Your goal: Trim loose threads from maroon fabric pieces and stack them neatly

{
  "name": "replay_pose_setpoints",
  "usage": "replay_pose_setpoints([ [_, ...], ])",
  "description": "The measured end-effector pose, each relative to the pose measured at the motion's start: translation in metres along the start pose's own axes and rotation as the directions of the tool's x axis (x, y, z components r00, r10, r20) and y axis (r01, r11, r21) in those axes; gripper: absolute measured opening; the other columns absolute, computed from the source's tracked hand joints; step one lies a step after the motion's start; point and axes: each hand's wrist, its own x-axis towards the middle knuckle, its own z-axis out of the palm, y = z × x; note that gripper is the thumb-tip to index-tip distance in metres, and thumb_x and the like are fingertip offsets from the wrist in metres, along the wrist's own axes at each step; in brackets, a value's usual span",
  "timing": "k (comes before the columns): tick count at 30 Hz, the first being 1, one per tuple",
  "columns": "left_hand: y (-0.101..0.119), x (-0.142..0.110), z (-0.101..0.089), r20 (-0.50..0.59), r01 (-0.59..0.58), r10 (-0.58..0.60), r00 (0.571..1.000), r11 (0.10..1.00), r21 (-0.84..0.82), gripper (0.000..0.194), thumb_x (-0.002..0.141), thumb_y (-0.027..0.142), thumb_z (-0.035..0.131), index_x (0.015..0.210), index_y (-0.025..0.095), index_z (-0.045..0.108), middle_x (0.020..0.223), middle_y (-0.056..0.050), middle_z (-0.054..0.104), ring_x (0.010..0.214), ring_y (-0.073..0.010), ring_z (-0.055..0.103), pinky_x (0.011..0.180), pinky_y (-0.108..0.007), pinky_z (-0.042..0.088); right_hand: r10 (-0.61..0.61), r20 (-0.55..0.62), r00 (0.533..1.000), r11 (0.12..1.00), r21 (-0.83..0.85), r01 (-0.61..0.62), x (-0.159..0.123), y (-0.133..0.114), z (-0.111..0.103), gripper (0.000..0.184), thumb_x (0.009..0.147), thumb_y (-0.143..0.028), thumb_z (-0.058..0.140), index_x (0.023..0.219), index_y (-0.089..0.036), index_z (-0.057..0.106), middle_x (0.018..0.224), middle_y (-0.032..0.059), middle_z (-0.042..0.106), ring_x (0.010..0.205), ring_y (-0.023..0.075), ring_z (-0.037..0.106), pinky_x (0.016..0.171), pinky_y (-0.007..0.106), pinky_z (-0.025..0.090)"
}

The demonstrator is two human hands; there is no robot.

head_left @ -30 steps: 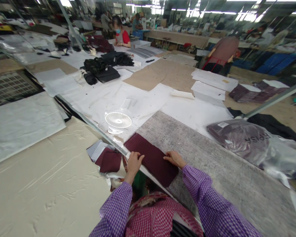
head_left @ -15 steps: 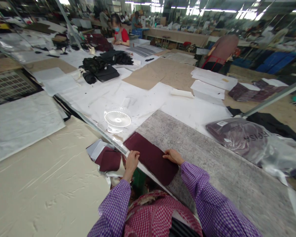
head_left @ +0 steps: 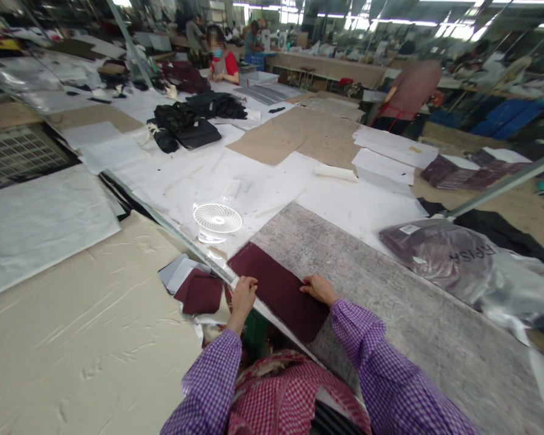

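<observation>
A dark maroon fabric panel (head_left: 281, 293), long and rectangular, lies flat along the near edge of the table on a mottled grey board (head_left: 367, 272). My left hand (head_left: 243, 297) pinches its near long edge with the fingertips pressed together. On the opposite long edge, my right hand (head_left: 318, 289) has its fingers curled and closed at the fabric. Its fingertips are partly hidden under the hand. To the left of my left hand, smaller maroon pieces (head_left: 202, 293) lie with grey ones below the table edge.
A white fan (head_left: 217, 217) stands beyond the panel. Bagged dark goods (head_left: 435, 244) lie at the right, near a slanting metal pole (head_left: 503, 181). Cream sheeting (head_left: 95, 332) covers the left surface. Black fabric bundles (head_left: 190, 124) lie farther back, and co-workers are across the tables.
Both hands stay at the panel's edges with almost no movement. The whole view has shifted very slightly.
</observation>
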Motion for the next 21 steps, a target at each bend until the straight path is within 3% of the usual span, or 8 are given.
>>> replay_pose_setpoints([
  [21, -0.0012, 0.0030, -0.0016, 0.024, 0.014, -0.013, 1.000, 1.000, -0.011, 0.012, 0.080, 0.015, 0.057, 0.087, 0.019, 0.065, 0.089, -0.003, 0.062, 0.088, -0.0175, 0.060, 0.082, -0.031, 0.046, 0.003, -0.012, 1.000, 1.000, -0.021, -0.003, -0.0046, -0.0007, 0.0025, 0.017, 0.083, -0.033, 0.061, 0.090, -0.020, 0.069, 0.087, 0.0058, 0.067, 0.082, 0.0179, 0.061, 0.063, 0.025, 0.035],
])
